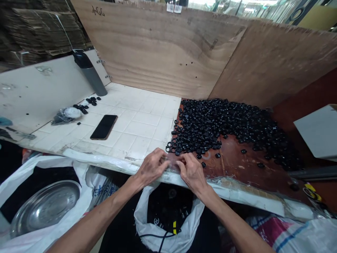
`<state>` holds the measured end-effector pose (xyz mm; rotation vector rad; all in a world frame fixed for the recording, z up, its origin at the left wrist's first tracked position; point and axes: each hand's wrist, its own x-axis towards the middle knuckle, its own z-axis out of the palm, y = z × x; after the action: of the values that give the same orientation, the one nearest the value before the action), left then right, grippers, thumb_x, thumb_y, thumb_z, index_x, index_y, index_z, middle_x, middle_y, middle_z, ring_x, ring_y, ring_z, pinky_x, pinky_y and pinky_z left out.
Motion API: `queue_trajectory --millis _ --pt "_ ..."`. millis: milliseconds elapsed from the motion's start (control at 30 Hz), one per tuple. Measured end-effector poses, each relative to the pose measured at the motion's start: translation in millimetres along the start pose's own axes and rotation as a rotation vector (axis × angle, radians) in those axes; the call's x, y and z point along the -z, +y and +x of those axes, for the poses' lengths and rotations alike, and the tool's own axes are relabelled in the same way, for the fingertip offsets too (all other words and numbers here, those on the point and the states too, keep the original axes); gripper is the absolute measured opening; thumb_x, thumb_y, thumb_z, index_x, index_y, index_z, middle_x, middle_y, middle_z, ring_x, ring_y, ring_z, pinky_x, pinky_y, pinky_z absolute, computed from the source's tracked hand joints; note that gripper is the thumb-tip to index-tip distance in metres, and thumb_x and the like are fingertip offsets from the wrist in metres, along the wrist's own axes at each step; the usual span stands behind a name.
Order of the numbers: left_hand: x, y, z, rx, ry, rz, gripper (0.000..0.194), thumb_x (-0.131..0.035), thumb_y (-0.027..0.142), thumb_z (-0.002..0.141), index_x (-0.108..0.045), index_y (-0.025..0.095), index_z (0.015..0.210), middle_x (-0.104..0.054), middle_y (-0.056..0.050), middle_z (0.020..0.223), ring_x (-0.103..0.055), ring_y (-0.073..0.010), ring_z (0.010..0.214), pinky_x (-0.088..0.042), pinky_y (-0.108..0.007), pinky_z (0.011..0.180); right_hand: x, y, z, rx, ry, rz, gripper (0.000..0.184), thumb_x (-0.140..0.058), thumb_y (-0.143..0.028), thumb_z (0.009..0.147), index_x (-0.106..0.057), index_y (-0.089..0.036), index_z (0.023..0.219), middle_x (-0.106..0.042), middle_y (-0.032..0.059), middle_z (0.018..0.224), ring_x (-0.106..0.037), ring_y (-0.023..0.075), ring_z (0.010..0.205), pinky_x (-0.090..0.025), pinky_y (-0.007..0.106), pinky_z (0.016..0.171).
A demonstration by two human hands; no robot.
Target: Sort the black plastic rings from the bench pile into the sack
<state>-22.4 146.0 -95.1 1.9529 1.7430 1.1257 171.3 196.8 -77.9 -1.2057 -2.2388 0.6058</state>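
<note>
My left hand [153, 166] is over the table's front edge, its fingers curled in towards the thumb. Facing it a short gap away, my right hand [193, 172] has its thumb and fingers bent together in the same way. Anything between the fingertips is too small or hidden to make out. Just beyond both hands spreads a heap of small black plastic parts [202, 126], some with ring-shaped ends. A few loose black parts [218, 155] lie near my right hand. Below the hands, an open white sack [142, 214] holds more black parts and something yellow.
A phone [104, 127] lies on the white tiled surface [143, 123] at left. Behind it are a grey bottle [92, 77] and a small plastic bag [65, 115]. Wooden boards [158, 49] wall the back. A metal bowl [47, 207] sits lower left; a white box [318, 131] stands right.
</note>
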Motion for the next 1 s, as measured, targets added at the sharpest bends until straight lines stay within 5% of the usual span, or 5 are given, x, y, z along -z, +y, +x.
queue_trajectory --millis 100,233,567,833,1000 --pt "-18.4 -14 19 0.132 0.111 0.145 0.027 -0.066 0.019 0.083 -0.060 0.019 0.109 -0.063 -0.004 0.100 -0.065 -0.0161 0.073 -0.055 -0.032 0.076 -17 2 13 0.065 0.037 -0.258 0.015 -0.055 -0.027 0.092 -0.063 -0.018 0.101 -0.062 0.0092 0.099 -0.063 0.0196 0.074 -0.044 0.026 0.058" --pt "-26.9 -10 28 0.119 0.054 0.218 0.018 -0.065 0.017 0.084 -0.062 0.021 0.101 -0.067 -0.003 0.100 -0.066 -0.0219 0.091 -0.053 -0.034 0.083 -39 12 18 0.093 0.097 -0.347 0.014 -0.051 -0.026 0.096 -0.063 -0.019 0.094 -0.063 0.0072 0.095 -0.062 0.0171 0.069 -0.041 0.025 0.055" --pt "-14.3 4 8 0.063 0.039 -0.158 0.017 -0.062 0.013 0.084 -0.059 0.020 0.099 -0.062 -0.004 0.098 -0.065 -0.0175 0.087 -0.056 -0.030 0.078 -22 13 10 -0.049 0.123 0.534 0.018 -0.059 -0.027 0.092 -0.063 -0.021 0.108 -0.070 0.0044 0.092 -0.068 0.0180 0.080 -0.055 0.029 0.073" --pt "-9.0 17 -3 0.303 0.022 -0.619 0.031 -0.072 0.017 0.078 -0.059 0.018 0.106 -0.068 -0.005 0.103 -0.071 -0.0178 0.091 -0.059 -0.034 0.088 -16 1 6 0.073 0.092 0.504 0.015 -0.063 -0.019 0.088 -0.070 -0.021 0.100 -0.070 0.0043 0.099 -0.067 0.0182 0.089 -0.053 0.030 0.081" --pt "-9.1 20 -8 0.263 0.034 -0.738 0.023 -0.071 0.019 0.081 -0.062 0.015 0.102 -0.069 -0.007 0.101 -0.071 -0.0188 0.094 -0.059 -0.035 0.090 -13 0 1 0.059 0.076 0.515 0.011 -0.063 -0.024 0.089 -0.070 -0.020 0.097 -0.071 0.0051 0.095 -0.067 0.0189 0.087 -0.052 0.030 0.079"
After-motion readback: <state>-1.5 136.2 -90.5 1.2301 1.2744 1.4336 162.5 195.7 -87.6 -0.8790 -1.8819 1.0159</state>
